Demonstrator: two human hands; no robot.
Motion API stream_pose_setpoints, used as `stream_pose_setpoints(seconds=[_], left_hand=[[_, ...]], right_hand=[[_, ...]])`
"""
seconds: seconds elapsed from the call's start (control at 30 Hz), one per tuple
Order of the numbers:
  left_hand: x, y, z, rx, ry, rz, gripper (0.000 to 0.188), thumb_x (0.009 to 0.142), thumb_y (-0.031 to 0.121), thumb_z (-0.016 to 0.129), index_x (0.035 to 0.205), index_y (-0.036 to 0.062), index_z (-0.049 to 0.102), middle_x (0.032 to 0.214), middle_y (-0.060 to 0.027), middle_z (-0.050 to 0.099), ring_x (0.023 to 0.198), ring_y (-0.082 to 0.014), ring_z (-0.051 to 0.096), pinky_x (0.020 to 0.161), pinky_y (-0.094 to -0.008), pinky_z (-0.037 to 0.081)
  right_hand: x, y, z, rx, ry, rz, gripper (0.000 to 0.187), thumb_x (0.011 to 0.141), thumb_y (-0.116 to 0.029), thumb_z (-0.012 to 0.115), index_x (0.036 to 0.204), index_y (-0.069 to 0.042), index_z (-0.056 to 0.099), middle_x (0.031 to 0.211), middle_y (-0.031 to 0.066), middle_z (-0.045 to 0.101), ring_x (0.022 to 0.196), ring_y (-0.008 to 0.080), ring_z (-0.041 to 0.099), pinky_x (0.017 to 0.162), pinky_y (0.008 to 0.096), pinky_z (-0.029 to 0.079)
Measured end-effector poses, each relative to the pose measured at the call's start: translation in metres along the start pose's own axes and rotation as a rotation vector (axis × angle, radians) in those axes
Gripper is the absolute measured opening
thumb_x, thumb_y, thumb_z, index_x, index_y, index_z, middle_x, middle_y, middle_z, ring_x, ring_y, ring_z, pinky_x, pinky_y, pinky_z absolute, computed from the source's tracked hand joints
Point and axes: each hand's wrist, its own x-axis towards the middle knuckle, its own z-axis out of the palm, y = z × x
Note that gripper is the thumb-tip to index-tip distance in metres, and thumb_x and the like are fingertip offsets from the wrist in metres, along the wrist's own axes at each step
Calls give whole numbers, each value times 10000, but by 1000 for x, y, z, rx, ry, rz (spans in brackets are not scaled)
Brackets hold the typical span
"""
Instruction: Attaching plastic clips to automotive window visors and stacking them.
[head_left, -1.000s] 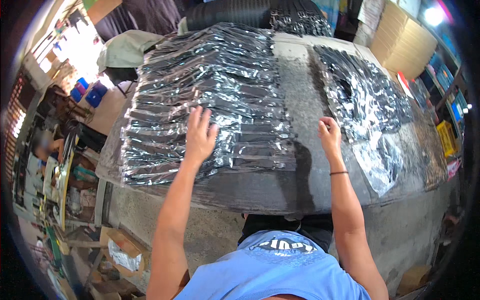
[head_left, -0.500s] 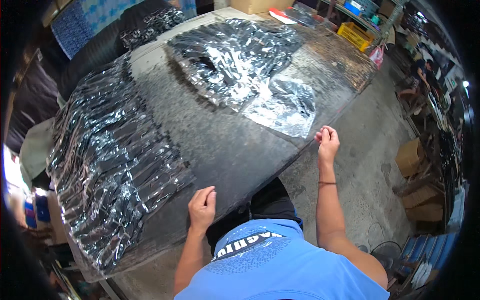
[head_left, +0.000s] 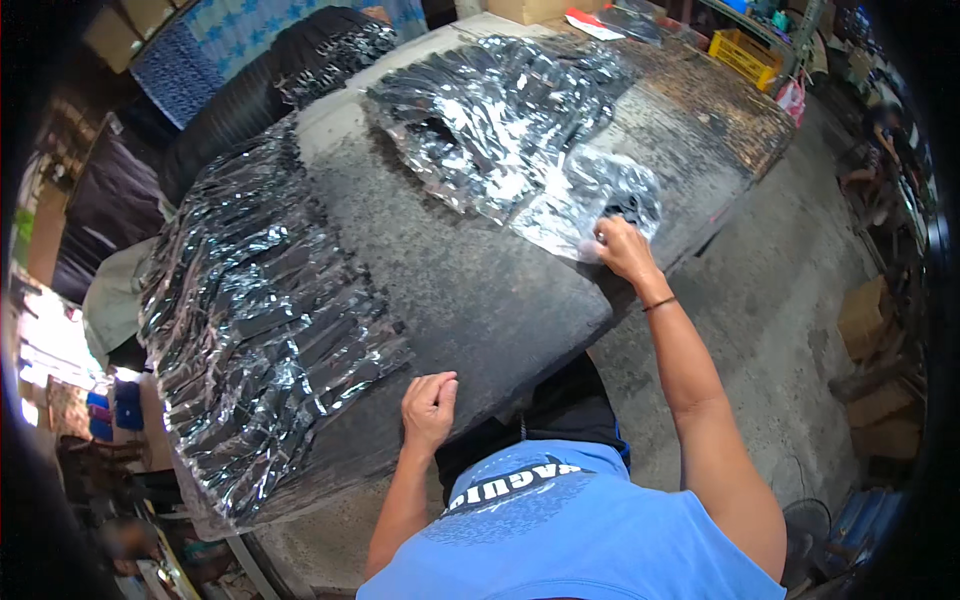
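My right hand [head_left: 626,250] is at the near corner of a clear, shiny plastic bag [head_left: 553,222], its fingers pinched together on the film. A dark patch shows in the bag just beyond the fingers. My left hand [head_left: 428,408] rests at the table's near edge, loosely closed, with nothing visible in it. Beside it, on the left, spreads a long overlapping row of dark strips in clear plastic packaging [head_left: 270,320]. A second fanned pile of such packed strips [head_left: 490,120] lies farther back and partly touches the clear bag.
The worn dark table [head_left: 450,290] carries everything. A large black bundle [head_left: 225,110] stands beyond its far left edge. At the back right are a yellow crate [head_left: 745,58] and a red-and-white packet [head_left: 593,24]. Cardboard boxes [head_left: 866,318] and another person [head_left: 880,150] are off to the right.
My right hand has moved left and inward from beyond the table edge onto the corner of the plastic bag. My left hand stays in place. The view has shifted slightly.
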Motion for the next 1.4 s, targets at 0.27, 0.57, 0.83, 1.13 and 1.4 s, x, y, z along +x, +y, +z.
stream_pose_setpoints(seconds=[0.27,0.57,0.83,1.13,1.4], left_hand=[[4,1,-3,-13,-130,-20,111,846,100,638,899,20,694,893,-117,680,836,-258,648,749,-326,501],[109,13,5,-5,-243,267,140,871,147,624,916,20,662,956,-132,656,897,-288,638,786,-361,508],[265,17,69,401,-310,650,82,839,149,604,889,83,604,906,-86,588,893,-308,581,762,-430,504],[352,11,146,938,-413,814,285,858,136,504,1139,178,519,1200,2,536,1213,-248,459,811,-417,435],[390,15,161,1186,-533,957,197,914,205,471,1087,160,553,1238,-1,540,1298,-223,407,929,-475,391]], right_hand=[[-3,31,11,167,85,-55,102,828,-105,554,880,-27,514,892,198,591,808,407,575,685,448,472],[-61,31,18,734,561,499,135,871,-67,534,979,-8,590,861,119,605,788,218,585,728,350,472],[-56,21,41,225,696,98,121,780,-8,569,895,-44,567,847,130,544,773,318,551,698,419,456],[-63,23,42,215,703,131,108,757,-46,602,854,-90,586,839,100,578,803,316,575,705,417,473],[-65,24,36,186,727,117,145,740,-50,627,866,-115,594,842,71,586,807,290,591,713,403,488]])
